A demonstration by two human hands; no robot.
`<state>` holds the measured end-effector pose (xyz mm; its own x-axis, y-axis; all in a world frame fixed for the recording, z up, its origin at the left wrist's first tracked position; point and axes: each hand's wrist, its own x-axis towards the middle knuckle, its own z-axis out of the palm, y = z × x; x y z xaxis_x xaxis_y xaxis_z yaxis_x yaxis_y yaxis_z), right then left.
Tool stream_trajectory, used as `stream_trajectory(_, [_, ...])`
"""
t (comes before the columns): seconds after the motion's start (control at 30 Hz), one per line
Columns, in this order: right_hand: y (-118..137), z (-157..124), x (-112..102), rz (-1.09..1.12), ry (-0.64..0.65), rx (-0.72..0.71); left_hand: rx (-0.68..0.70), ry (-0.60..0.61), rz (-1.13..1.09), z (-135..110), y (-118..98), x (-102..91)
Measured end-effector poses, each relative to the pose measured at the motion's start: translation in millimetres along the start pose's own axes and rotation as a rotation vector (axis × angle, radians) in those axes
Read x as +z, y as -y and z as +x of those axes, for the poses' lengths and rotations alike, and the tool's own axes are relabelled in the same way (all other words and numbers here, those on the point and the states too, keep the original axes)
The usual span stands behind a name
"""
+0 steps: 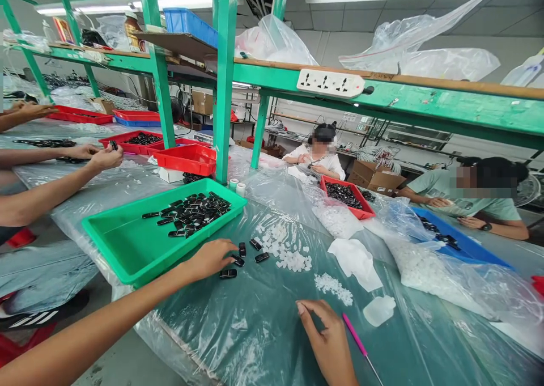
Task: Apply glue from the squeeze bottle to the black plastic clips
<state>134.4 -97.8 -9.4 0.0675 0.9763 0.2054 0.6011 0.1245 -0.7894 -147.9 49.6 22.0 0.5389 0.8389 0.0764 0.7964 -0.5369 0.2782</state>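
My left hand (212, 258) reaches over the table beside the green tray (127, 238), its fingertips on a small black plastic piece (238, 261). More such pieces, like the black piece (228, 274) nearer me, lie around it. Many black pieces (195, 213) are heaped in the tray. My right hand (327, 335) hovers low over the table, thumb and index tips together; whatever they may pinch is too small to make out. To its right lies a pink-handled tool (355, 335) with a thin metal shaft. Small translucent white pieces (295, 260) lie in a pile ahead, with smaller white pieces (334, 288) nearer.
Plastic film covers the table (255, 329). A green frame post (225, 91) rises behind the tray. Bagged white pieces (429, 267) and a blue tray (480, 253) are at right. Co-workers sit opposite; a co-worker's hands (104, 156) work at left, near red trays (187, 160).
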Motion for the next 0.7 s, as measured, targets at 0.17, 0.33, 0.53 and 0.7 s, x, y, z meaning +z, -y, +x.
stream_trajectory(0.17, [1, 1, -2, -0.110, -0.027, -0.130, 0.093, 0.018, -0.038, 7, -5, 8.1])
stream_trajectory(0.33, [-1, 5, -11, -0.283, -0.109, -0.321, 0.220, 0.009, -0.274, 12, -19, 7.1])
stream_trajectory(0.53, [-8, 9, -57, -0.446, -0.400, -0.560, 0.170, 0.158, -1.041, 29, -58, 14.0])
stream_trajectory(0.7, [-11, 4, -108, -0.395, -0.813, -0.039, -0.003, 0.333, -1.467, 41, -83, 19.8])
